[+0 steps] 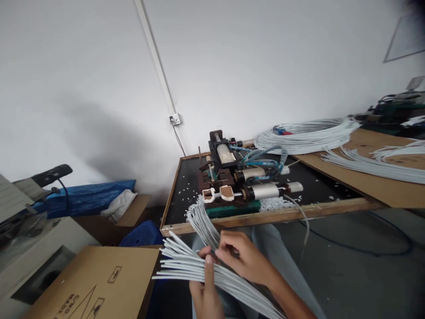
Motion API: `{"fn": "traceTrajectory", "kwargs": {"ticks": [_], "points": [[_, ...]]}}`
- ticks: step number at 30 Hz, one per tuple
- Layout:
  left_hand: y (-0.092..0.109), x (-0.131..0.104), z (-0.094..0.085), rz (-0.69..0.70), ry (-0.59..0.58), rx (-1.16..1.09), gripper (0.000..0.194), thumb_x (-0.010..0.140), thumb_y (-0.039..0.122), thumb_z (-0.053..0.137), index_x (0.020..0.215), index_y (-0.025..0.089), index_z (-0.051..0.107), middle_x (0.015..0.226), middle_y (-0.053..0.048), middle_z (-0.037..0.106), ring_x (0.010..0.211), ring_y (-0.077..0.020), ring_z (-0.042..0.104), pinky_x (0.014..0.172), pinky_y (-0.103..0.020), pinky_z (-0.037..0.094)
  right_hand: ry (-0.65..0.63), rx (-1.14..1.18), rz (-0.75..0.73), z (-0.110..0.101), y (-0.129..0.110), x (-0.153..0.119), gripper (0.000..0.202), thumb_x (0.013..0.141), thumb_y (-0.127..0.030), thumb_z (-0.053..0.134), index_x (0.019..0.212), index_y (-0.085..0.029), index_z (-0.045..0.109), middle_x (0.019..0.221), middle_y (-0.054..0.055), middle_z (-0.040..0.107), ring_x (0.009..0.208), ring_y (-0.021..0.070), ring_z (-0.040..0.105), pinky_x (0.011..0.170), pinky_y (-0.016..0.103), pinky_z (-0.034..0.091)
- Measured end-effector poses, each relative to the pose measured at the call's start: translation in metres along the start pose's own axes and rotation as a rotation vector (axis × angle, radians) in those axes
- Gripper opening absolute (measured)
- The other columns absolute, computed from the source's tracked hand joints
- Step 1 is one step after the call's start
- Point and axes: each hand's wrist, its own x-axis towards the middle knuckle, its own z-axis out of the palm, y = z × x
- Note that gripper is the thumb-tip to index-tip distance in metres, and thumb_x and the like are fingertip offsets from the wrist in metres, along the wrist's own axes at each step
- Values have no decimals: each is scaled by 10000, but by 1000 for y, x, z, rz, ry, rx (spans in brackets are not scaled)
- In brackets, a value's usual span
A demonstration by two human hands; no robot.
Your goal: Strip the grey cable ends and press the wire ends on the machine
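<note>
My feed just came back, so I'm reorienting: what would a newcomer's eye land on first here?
Probably the fanned pale cables in the left hand, low at the centre, with the right hand close by. Next, the machine with metal cylinders on the black tabletop just beyond, then the big cable coil at the right.

Pale blue trousers (277, 254) are worn; left hand (207, 288) and right hand (244, 257) are bare.

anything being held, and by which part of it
The left hand grips a bundle of white cables just behind its splayed ends. Whether the right hand pinches any cannot be told.
</note>
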Motion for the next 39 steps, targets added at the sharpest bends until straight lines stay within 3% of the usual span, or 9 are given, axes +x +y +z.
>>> {"fn": "traceTrajectory", "kwargs": {"ticks": [3,7,9,14,18,26,36,39], "points": [[1,2,-1,2,-36,41,602,673,580,849,1051,126,732,996,-115,766,987,-298,700,904,-373,522,-196,156,-49,-6,-6,0,333,904,-250,624,626,-201,446,614,-68,422,564,105,423,541,241,297],[2,5,-2,48,-30,83,631,646,622,847,1014,120,743,1006,-122,762,994,-309,690,920,-387,499,-184,191,-58,-9,-6,0,381,948,-297,561,608,-206,416,618,-59,406,578,116,419,556,253,298],[0,7,-3,54,-4,119,626,653,640,835,994,122,754,957,-103,753,965,-294,680,894,-362,488,-81,191,-56,-10,-3,-1,386,979,-319,522,619,-209,439,636,-42,445,591,127,441,564,263,315],[-5,8,-4,48,34,98,590,649,647,837,953,149,751,779,-40,704,843,-232,638,800,-297,472,469,102,-40,-9,5,-1,361,1023,-337,481,680,-225,493,664,-13,500,613,155,503,595,278,376],[-3,5,-1,17,41,51,575,647,627,849,962,159,739,795,-30,705,806,-206,628,783,-281,471,649,-17,12,-4,2,10,354,1031,-327,482,692,-235,439,662,-26,448,592,151,461,583,280,353],[1,3,1,-31,67,-31,598,554,618,903,915,171,738,846,-26,723,799,-191,640,778,-281,485,613,-79,38,4,2,17,368,1020,-290,490,669,-228,399,642,-43,414,564,133,418,571,274,323],[-9,8,-4,-1,74,-11,582,587,631,883,907,165,751,806,-18,717,819,-189,647,789,-272,490,599,-136,29,7,13,21,362,1010,-267,496,663,-223,402,628,-46,421,557,129,431,566,265,317],[-11,12,-7,-28,82,-18,618,532,642,901,891,161,753,816,-28,725,822,-204,664,790,-292,503,600,-148,30,8,17,22,367,1011,-269,496,660,-222,401,628,-46,421,559,129,432,569,264,316]]}}
